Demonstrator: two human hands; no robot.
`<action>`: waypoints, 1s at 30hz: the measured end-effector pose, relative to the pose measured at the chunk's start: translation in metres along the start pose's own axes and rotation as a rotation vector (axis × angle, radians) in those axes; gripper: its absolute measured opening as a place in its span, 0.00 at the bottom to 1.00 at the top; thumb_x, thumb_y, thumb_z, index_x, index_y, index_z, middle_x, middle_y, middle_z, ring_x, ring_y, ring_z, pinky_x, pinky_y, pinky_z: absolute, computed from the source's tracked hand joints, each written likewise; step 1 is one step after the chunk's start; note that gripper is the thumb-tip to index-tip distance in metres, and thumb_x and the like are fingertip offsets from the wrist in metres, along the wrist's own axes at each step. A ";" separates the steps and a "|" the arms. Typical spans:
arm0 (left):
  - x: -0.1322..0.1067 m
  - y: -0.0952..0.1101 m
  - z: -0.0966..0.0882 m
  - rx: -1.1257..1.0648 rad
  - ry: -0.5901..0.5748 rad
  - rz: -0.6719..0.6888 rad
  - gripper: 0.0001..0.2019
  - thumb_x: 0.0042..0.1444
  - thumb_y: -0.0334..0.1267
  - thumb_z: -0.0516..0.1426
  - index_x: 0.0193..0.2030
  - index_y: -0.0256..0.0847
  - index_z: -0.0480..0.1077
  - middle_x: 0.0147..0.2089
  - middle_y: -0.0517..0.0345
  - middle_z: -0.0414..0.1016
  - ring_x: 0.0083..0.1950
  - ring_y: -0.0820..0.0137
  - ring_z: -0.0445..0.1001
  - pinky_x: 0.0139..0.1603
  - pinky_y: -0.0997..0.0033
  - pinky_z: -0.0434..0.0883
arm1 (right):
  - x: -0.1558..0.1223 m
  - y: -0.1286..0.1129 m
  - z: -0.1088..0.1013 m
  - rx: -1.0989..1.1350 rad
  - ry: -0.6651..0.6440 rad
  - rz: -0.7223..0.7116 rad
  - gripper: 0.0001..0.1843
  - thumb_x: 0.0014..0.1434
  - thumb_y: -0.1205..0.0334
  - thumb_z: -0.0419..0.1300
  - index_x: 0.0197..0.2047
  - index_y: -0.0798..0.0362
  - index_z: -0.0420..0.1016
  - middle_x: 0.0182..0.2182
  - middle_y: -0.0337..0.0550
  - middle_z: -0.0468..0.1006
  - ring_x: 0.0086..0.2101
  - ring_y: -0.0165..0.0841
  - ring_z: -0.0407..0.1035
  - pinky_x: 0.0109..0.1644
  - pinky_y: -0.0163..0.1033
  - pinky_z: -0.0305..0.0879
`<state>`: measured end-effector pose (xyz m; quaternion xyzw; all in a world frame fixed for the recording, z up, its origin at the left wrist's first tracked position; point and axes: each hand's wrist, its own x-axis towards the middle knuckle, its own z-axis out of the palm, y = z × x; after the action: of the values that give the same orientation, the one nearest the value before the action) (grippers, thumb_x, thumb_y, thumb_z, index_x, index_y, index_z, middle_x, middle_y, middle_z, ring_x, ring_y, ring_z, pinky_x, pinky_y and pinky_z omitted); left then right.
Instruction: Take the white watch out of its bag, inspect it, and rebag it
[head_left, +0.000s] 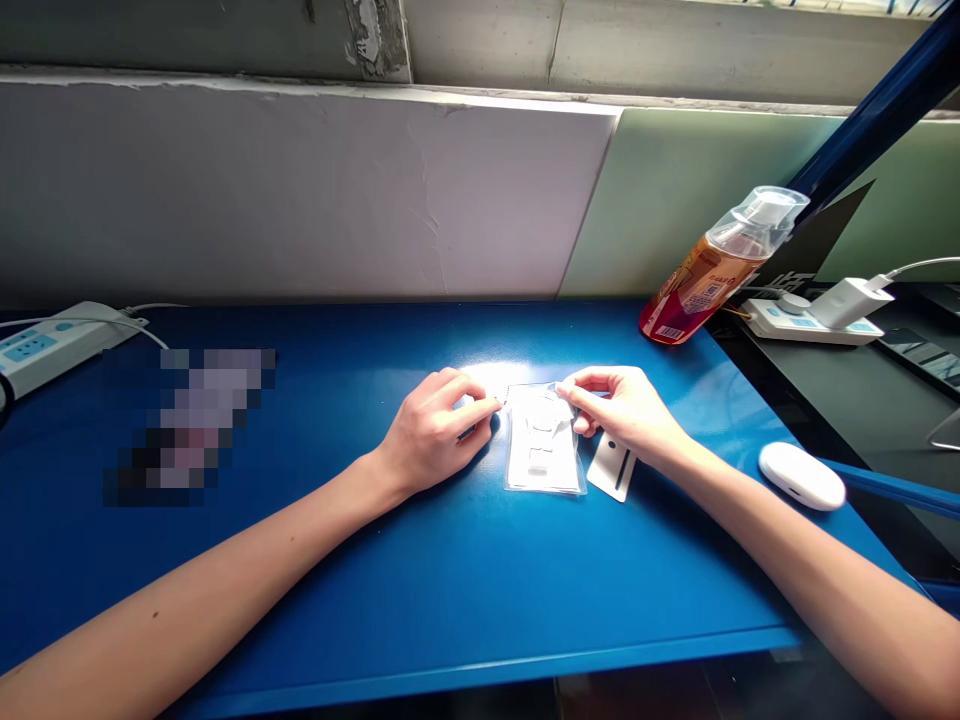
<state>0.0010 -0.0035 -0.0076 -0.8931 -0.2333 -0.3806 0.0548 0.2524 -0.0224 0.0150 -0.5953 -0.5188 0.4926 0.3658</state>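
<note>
A small clear plastic bag [541, 470] with white contents lies flat on the blue table, its upper part washed out by glare. My right hand [619, 405] pinches the bag's upper right corner between thumb and forefinger. At the upper left edge of the bag, my left hand [444, 425] has its thumb and forefinger pressed together on the plastic. Its other fingers are curled. A white card [612, 472] with a dark slot and a dark round spot lies beside the bag, partly under my right hand.
An orange-red spray bottle [709, 280] with a clear cap leans at the back right. A white rounded case [802, 476] rests near the right edge. Power strips [814, 322] sit right and left, one with a charger plugged in. A blurred-out item [196, 420] lies left. The table [480, 590] meets a wall.
</note>
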 end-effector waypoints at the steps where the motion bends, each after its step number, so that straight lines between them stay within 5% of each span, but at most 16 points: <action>1: -0.001 0.000 0.001 0.001 -0.017 -0.006 0.07 0.58 0.26 0.59 0.42 0.38 0.76 0.38 0.52 0.77 0.38 0.66 0.73 0.39 0.65 0.73 | 0.000 0.000 0.000 -0.007 -0.022 0.021 0.22 0.49 0.50 0.72 0.40 0.58 0.76 0.20 0.38 0.76 0.20 0.29 0.71 0.25 0.33 0.69; 5: -0.003 -0.001 0.001 0.015 -0.095 -0.021 0.08 0.59 0.26 0.57 0.40 0.39 0.77 0.37 0.52 0.76 0.37 0.66 0.73 0.38 0.66 0.72 | -0.002 -0.001 -0.006 -0.250 -0.080 -0.053 0.19 0.56 0.51 0.66 0.45 0.56 0.76 0.25 0.43 0.79 0.23 0.33 0.74 0.26 0.37 0.71; 9: -0.002 0.001 0.001 0.014 -0.126 -0.056 0.08 0.60 0.28 0.56 0.40 0.39 0.77 0.38 0.52 0.76 0.37 0.66 0.73 0.37 0.67 0.72 | -0.006 0.002 -0.014 -0.799 0.190 -0.546 0.15 0.64 0.52 0.59 0.44 0.54 0.79 0.38 0.49 0.81 0.30 0.37 0.74 0.34 0.44 0.72; 11: -0.002 0.002 0.000 0.014 -0.132 -0.074 0.09 0.61 0.29 0.56 0.41 0.40 0.77 0.38 0.52 0.76 0.38 0.66 0.73 0.37 0.67 0.72 | -0.009 0.002 -0.016 -0.868 0.097 -0.683 0.18 0.64 0.50 0.59 0.48 0.54 0.79 0.44 0.52 0.80 0.35 0.40 0.76 0.39 0.46 0.74; 13: -0.001 0.003 0.000 0.019 -0.127 -0.087 0.09 0.61 0.29 0.56 0.41 0.40 0.77 0.38 0.52 0.76 0.38 0.66 0.72 0.38 0.67 0.72 | -0.011 0.002 -0.016 -0.860 -0.141 -0.763 0.26 0.60 0.46 0.62 0.56 0.53 0.75 0.53 0.55 0.76 0.47 0.45 0.75 0.48 0.49 0.75; 15: 0.000 0.003 0.000 0.024 -0.111 -0.096 0.09 0.62 0.29 0.56 0.42 0.40 0.77 0.38 0.52 0.76 0.38 0.66 0.72 0.38 0.66 0.72 | -0.013 0.003 -0.016 -0.864 -0.324 -0.780 0.39 0.56 0.41 0.65 0.65 0.52 0.67 0.63 0.58 0.69 0.59 0.51 0.68 0.59 0.52 0.70; 17: 0.000 0.003 0.000 0.027 -0.089 -0.097 0.09 0.62 0.29 0.56 0.43 0.38 0.77 0.37 0.52 0.76 0.38 0.66 0.71 0.38 0.66 0.73 | -0.014 0.003 -0.014 -0.878 -0.374 -0.750 0.46 0.55 0.39 0.65 0.70 0.53 0.60 0.67 0.59 0.63 0.64 0.53 0.61 0.63 0.55 0.66; 30: -0.001 0.001 0.002 0.058 -0.113 -0.161 0.09 0.62 0.29 0.56 0.44 0.41 0.78 0.40 0.52 0.78 0.41 0.65 0.72 0.40 0.65 0.73 | -0.010 0.017 -0.005 -0.881 -0.280 -0.674 0.42 0.64 0.41 0.57 0.73 0.53 0.53 0.71 0.58 0.56 0.69 0.49 0.52 0.70 0.57 0.56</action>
<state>0.0020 -0.0043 -0.0098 -0.8895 -0.3179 -0.3261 0.0365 0.2621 -0.0348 0.0021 -0.4224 -0.8799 0.1603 0.1475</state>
